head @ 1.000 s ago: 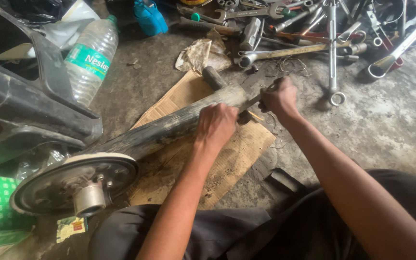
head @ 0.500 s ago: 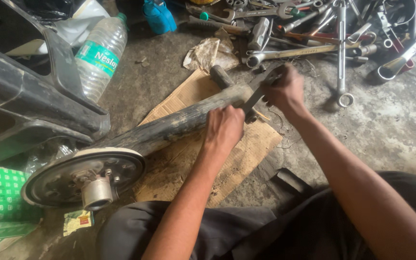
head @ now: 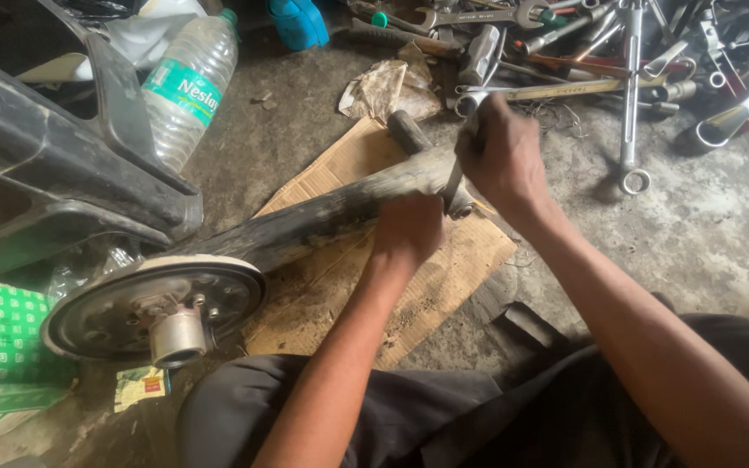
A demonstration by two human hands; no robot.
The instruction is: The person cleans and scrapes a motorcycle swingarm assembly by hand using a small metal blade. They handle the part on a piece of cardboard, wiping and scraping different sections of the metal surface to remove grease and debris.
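Note:
A long dirty metal arm (head: 322,221) lies across a sheet of cardboard (head: 431,286) on the concrete floor. A round drum plate with a hub (head: 156,309) sits on its near left end. My left hand (head: 407,227) is closed around the arm near its far end. My right hand (head: 500,156) grips a wrench (head: 456,178) that stands almost upright, its lower end on the arm's far end right beside my left hand.
A heap of spanners and other tools (head: 600,61) lies at the top right. A clear plastic bottle (head: 188,87) and a black plastic body panel (head: 62,165) are at the left. A green box (head: 2,355) sits bottom left; a crumpled rag (head: 387,87) lies beyond the cardboard.
My right hand has swung the wrench up from a low slant to nearly upright. My left hand has stayed clamped on the arm.

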